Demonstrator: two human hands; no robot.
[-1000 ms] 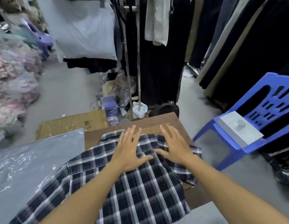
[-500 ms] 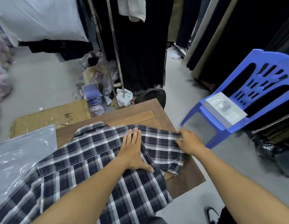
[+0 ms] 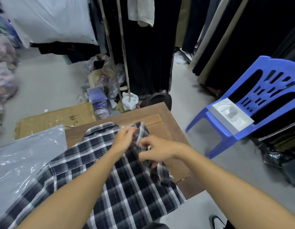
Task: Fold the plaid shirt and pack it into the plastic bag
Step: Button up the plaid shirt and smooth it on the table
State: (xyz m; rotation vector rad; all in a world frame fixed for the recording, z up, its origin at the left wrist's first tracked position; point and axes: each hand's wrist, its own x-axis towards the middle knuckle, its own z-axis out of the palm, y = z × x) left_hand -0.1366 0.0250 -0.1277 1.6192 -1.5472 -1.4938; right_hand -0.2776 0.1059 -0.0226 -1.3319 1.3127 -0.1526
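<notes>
Head view: we had the plaid shirt (image 3: 97, 176) spread on the wooden table (image 3: 166, 129), its hem hanging off the near edge. Our left hand (image 3: 125, 140) pinched the right sleeve near the collar; our right hand (image 3: 157, 150) had fingers curled narrow on the same bunched fold. The plastic bag (image 3: 24, 162) lay flat just left, touching the shirt's left shoulder.

Risk, as we judged it: the sleeve was bunched, not flat, so pressing it down could lock in a crooked fold; the overhanging hem could drag the shirt off.

Versus half a second earlier: left hand went from flat-pressed to pinching, and the right sleeve came in from the table's right edge.
</notes>
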